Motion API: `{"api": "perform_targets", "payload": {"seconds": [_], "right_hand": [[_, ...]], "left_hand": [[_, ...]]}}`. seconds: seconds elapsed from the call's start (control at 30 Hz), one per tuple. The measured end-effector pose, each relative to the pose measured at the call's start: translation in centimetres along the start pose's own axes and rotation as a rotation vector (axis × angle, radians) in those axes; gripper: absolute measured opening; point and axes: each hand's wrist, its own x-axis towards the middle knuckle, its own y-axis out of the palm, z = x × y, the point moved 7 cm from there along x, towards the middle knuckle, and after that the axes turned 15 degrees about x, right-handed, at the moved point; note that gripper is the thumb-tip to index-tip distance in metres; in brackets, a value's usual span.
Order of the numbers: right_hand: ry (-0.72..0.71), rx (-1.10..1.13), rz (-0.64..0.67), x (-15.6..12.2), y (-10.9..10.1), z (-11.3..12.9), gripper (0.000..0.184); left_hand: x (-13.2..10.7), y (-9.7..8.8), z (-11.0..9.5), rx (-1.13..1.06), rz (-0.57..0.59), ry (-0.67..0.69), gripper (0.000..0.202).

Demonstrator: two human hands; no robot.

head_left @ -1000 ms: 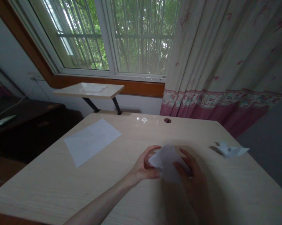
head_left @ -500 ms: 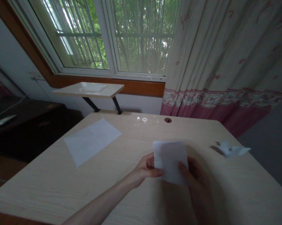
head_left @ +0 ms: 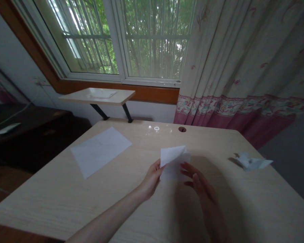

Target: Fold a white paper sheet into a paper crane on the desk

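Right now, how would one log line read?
left hand: holds folded paper | right hand: open near its edge, contact unclear | flat sheet: on desk

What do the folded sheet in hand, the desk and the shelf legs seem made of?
Folded sheet: matte white paper, judging by its thin edges and flap.
Desk: wood or wood-look laminate with a slight sheen, given its faint grain and glints.
Shelf legs: probably dark-finished metal, being slim and black; plastic is possible.
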Motion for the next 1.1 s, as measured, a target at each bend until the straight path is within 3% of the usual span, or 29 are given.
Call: {"api": "perform_targets", "payload": {"seconds": [0.17, 0.3, 0.4, 0.53, 0.63, 0.73, 0.8, 0.9, 1.0, 1.1], "right_hand": [[-0.243, -0.372, -0.172, 0.3, -1.9, 0.2, 0.035], [-0.338, -0.562, -0.238, 0.3, -2.5, 0.1, 0.058], [-0.325, -0.575, -0.182, 0.6, -2.6, -0.5, 0.071], [-0.233, -0.609, -0.077, 1.3, -3.2, -2.2, 0.052], [-0.201, -0.611, -0.068, 1.5, -3.9, -2.7, 0.031], [-0.162, -0.597, -0.093, 1.5, -4.5, -2.7, 0.023], [-0.135, -0.596, -0.114, 1.3, -4.8, -2.6, 0.023], [-0.167, -0.593, -0.161, 1.1, -5.2, -2.2, 0.024], [-0.180, -0.592, -0.143, 1.0, -5.3, -2.3, 0.023], [-0.135, -0.578, -0.122, 0.9, -5.4, -2.8, 0.023]], "left_hand": [[0.3, -0.6, 0.6, 0.037, 0.001, -0.074, 0.041], [0.3, -0.1, 0.3, 0.084, 0.075, -0.085, 0.049], [0.0, 0.3, 0.1, 0.159, 0.132, -0.106, 0.047], [-0.2, 0.3, 0.1, 0.392, 0.181, -0.073, 0.040], [0.0, -0.5, -1.2, 0.704, 0.069, 0.106, 0.036], [-0.5, -0.7, -3.6, 0.908, -0.042, 0.351, 0.029], [-0.9, -0.2, -4.3, 0.926, 0.037, 0.436, 0.026], [-1.3, 1.0, -4.1, 0.915, 0.222, 0.421, 0.030], [-1.6, 1.6, -3.3, 0.986, 0.274, 0.389, 0.045], [-1.6, 2.0, -2.5, 1.032, 0.300, 0.388, 0.043]]}}
